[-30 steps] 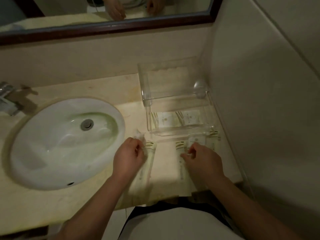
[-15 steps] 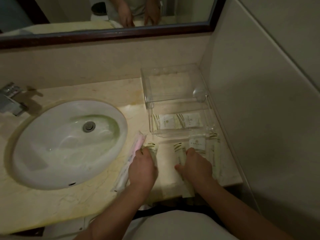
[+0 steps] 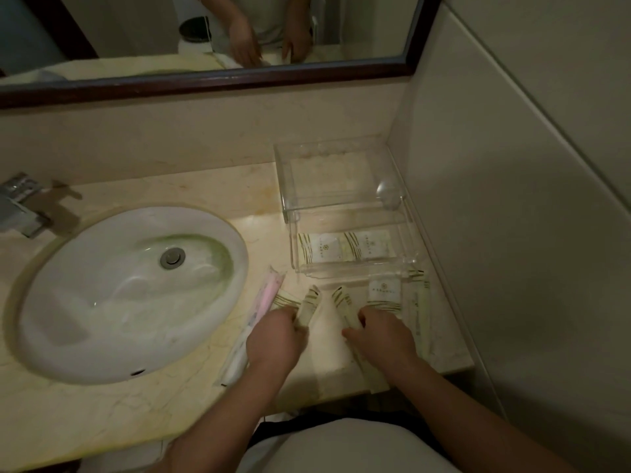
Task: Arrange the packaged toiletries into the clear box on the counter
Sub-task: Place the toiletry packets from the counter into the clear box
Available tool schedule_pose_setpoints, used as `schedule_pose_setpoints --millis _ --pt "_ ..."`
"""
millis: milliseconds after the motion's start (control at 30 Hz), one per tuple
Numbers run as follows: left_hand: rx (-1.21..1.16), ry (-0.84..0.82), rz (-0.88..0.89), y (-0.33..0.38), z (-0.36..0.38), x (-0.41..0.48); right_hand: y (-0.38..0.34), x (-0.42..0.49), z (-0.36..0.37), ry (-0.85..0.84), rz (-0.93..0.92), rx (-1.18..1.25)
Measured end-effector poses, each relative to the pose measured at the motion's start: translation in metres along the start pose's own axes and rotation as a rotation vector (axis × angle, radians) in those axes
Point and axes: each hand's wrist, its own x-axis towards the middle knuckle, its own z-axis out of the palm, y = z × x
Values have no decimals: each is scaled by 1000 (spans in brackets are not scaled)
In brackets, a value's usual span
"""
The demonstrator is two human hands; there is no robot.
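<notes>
A clear box (image 3: 351, 268) stands on the counter (image 3: 191, 397) by the right wall, with two pale striped packets (image 3: 345, 246) lying flat inside. Its clear lid (image 3: 327, 179) sits just behind it. In front of the box lie several long striped packets. My left hand (image 3: 275, 339) is closed on one long packet (image 3: 309, 307). My right hand (image 3: 380, 332) grips another long packet (image 3: 343, 302). A small white packet (image 3: 384, 291) and a long pale one (image 3: 420, 315) lie to the right. A pink toothbrush packet (image 3: 259, 312) lies left of my left hand.
A white oval sink (image 3: 112, 291) fills the left of the counter, with a metal tap (image 3: 20, 206) at its far left. A framed mirror (image 3: 205, 39) hangs above the backsplash. The right wall (image 3: 512, 233) closes off the counter's right side.
My left hand has let go of the pink toothbrush packet, which now lies by the sink, and closed on a striped packet. My right hand has slid down onto another long packet.
</notes>
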Motion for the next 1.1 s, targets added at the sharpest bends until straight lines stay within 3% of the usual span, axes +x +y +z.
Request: schedule_pose_setpoints --millis 100,200,400,500,733,900,967,1100 --pt "-160 -40 -34 3 -14 3 2 1 -9 -49 -80 109" --pt "-472 -89 -87 8 -35 9 1 -2 -29 -112 -163 245" --pt "-1071 -163 -285 21 -61 25 -11 0 -75 -166 -135 614" --pt "-1162 -177 -318 33 -60 40 -17 11 -95 -151 -117 712" --pt "-1429 -153 -374 63 -60 85 -10 39 -125 74 5 834" --pt "-1606 -141 -492 82 -54 97 -3 54 -131 89 58 913" --pt "-1597 -120 -507 87 -53 98 -2 59 -130 80 72 930" --pt "-1463 -69 -361 94 -52 99 0 67 -129 35 95 944"
